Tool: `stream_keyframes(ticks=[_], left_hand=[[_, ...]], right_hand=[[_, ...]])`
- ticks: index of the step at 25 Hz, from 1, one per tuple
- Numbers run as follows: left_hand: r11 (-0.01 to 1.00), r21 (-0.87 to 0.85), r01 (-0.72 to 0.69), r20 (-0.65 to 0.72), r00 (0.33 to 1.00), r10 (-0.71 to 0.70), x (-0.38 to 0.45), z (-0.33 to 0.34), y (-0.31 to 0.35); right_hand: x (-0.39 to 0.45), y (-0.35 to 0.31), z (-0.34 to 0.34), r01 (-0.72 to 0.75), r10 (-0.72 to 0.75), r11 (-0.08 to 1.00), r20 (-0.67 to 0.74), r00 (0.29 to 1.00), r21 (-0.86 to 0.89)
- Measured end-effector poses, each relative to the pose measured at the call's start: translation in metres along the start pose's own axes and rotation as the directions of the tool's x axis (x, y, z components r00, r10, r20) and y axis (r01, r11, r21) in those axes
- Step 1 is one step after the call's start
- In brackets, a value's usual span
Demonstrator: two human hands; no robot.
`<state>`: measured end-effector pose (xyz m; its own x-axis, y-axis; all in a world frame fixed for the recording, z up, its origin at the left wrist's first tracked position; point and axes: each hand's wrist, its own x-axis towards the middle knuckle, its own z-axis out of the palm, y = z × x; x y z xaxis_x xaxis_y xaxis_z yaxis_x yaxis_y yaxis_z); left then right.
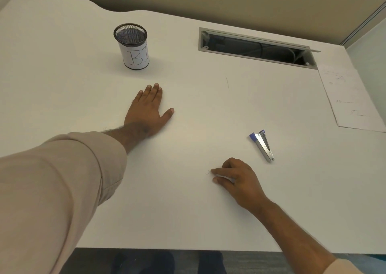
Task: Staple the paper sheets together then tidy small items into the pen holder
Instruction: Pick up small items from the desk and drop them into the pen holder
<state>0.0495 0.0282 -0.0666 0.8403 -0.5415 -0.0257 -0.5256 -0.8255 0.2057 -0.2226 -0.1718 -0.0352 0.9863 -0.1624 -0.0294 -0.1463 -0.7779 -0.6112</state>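
The desk point(188, 98) under my hands is smooth and matt white, like laminate. My pen holder point(131, 44) is black wire mesh wrapped in a matt paper label. The stapler point(263, 145) shows shiny bare metal with blue plastic ends. The paper sheets point(353, 100) look thin and matt. My sleeve point(62, 179) is soft beige cloth. The cable slot point(257, 47) has a grey, dull-finished frame.
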Motion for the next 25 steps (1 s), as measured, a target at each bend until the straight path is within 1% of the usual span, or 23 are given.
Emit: stream_keyframes(ticks=[7, 10, 15, 17, 19, 21, 25], left_hand=[[1.000, 0.005, 0.000, 0.002, 1.000, 0.000, 0.000, -0.002, 0.000], [1.000, 0.006, 0.000, 0.004, 1.000, 0.000, -0.001, -0.002, 0.000], [1.000, -0.004, -0.004, -0.005, 1.000, 0.004, 0.000, -0.003, 0.000], [1.000, -0.007, -0.005, -0.003, 1.000, 0.005, 0.000, -0.003, 0.000], [1.000, -0.008, -0.005, -0.002, 1.000, 0.005, -0.001, -0.002, 0.000], [1.000, -0.009, -0.006, -0.004, 1.000, 0.006, 0.000, -0.002, 0.000], [1.000, -0.018, -0.009, -0.013, 1.000, 0.008, 0.001, -0.001, -0.001]], right_hand=[[0.009, -0.006, 0.003, 0.071, -0.071, 0.991, 0.006, 0.997, -0.115], [0.013, -0.010, 0.000, 0.112, -0.103, 0.978, 0.058, 0.993, -0.174], [0.020, -0.011, -0.003, 0.101, -0.062, 0.968, 0.171, 0.983, -0.230], [0.023, -0.010, -0.005, 0.089, -0.045, 0.969, 0.190, 0.981, -0.230], [0.025, -0.007, -0.007, 0.042, -0.013, 0.983, 0.163, 0.987, -0.179], [0.028, -0.005, -0.011, -0.026, 0.034, 0.997, 0.114, 0.993, -0.073], [0.042, -0.006, -0.022, -0.176, 0.171, 0.978, 0.054, 0.984, 0.109]])
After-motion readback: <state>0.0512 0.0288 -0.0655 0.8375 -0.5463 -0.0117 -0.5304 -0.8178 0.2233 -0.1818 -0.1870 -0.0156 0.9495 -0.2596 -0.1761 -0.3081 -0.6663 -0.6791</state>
